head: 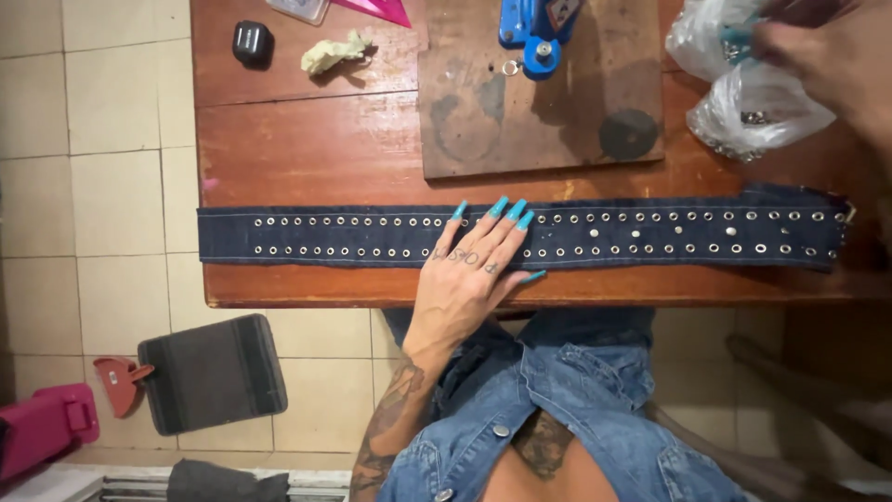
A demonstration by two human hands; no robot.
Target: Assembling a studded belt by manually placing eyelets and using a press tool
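Observation:
A long dark denim belt (325, 237) studded with two rows of metal eyelets lies across the near edge of the wooden table (307, 149). My left hand (469, 270), with long turquoise nails, rests flat and palm down on the middle of the belt. At the top right, my right hand (818, 46) is blurred and sits at the mouth of clear plastic bags (753, 116) holding small metal pieces. Its fingers are not clear enough to read. A few loose studs lie on the belt's right part.
A blue hand press (534, 33) stands on a worn wooden board (483, 121) at the back. A small black box (252, 42) and a crumpled yellowish rag (333, 53) lie at the back left. On the tiled floor are a dark grey pad (212, 372), a red tool (119, 381) and a pink case (42, 428).

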